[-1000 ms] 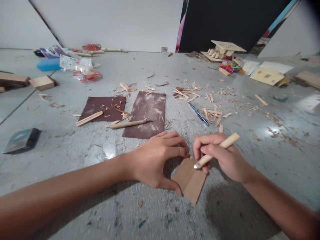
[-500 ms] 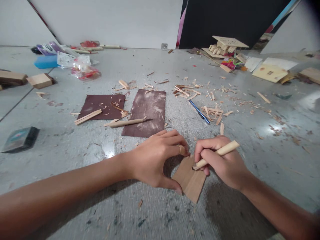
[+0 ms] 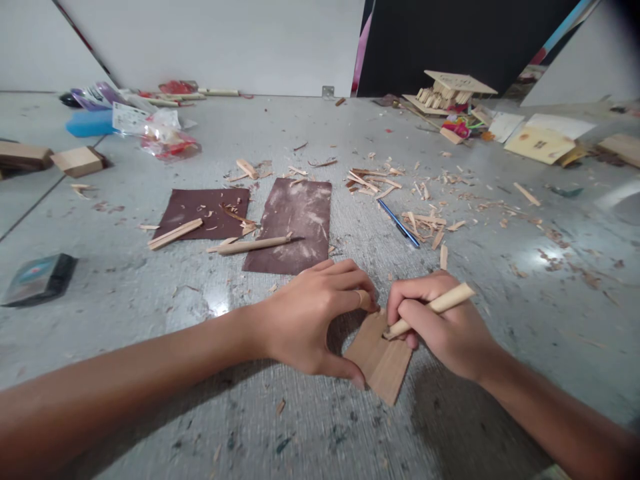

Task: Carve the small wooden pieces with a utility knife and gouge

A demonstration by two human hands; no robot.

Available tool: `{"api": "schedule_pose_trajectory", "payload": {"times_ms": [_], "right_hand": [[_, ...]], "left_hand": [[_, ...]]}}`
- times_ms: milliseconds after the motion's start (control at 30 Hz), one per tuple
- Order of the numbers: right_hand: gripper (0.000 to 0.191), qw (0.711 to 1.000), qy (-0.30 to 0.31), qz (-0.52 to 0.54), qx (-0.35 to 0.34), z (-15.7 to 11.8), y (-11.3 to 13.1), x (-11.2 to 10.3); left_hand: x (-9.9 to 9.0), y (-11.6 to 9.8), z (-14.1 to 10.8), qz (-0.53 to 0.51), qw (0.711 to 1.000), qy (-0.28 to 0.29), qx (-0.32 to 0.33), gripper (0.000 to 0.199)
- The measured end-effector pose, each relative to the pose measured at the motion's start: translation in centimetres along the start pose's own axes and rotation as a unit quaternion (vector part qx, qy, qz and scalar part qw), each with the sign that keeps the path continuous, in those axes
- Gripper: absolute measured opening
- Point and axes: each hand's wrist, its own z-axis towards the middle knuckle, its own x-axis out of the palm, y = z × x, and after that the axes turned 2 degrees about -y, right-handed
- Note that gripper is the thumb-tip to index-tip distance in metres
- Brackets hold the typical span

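My left hand (image 3: 320, 313) grips a flat, tapered piece of wood (image 3: 383, 370) by its edges, thumb at the near left and fingertips at the far end. The piece lies on the grey surface and has a small dark hole near its upper middle. In my right hand (image 3: 445, 327) is a carving tool (image 3: 453, 298) with a pale round wooden handle, closed in the fingers and tilted. Its short dark tip meets the wood at the hole; the blade's shape is mostly hidden. My right fingertips rest at the piece's right edge.
Beyond my hands lie two brown sandpaper sheets (image 3: 303, 213), with a second wooden-handled tool (image 3: 255, 246) across them. A blue pen (image 3: 399, 223) lies among wood shavings (image 3: 425, 223). A dark block (image 3: 40, 280) is at left; a small wooden model (image 3: 453, 93) stands at back right.
The carving tool's handle has shifted very slightly left and down, its tip staying at the hole. My left hand and the piece of wood look nearly unmoved.
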Motion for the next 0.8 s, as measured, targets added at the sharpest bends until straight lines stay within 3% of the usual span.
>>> {"api": "schedule_pose_trajectory", "payload": {"times_ms": [133, 333, 567, 800], "right_hand": [[0.03, 0.999, 0.011, -0.034, -0.011, 0.09, 0.22, -0.05], [0.03, 0.994, 0.091, -0.064, 0.003, 0.49, 0.96, -0.4], [0.031, 0.997, 0.038, -0.072, 0.012, 0.39, 0.6, 0.04], [0.031, 0.997, 0.054, -0.062, 0.011, 0.64, 0.68, 0.0]], "left_hand": [[0.0, -0.08, -0.02, 0.002, 1.0, -0.001, -0.002, 0.06], [0.19, -0.01, -0.09, -0.003, 1.0, -0.014, 0.01, 0.056], [0.48, 0.42, -0.21, -0.015, 0.999, -0.021, 0.027, 0.059], [0.45, 0.39, -0.08, -0.026, 0.999, -0.023, 0.026, 0.057]]}}
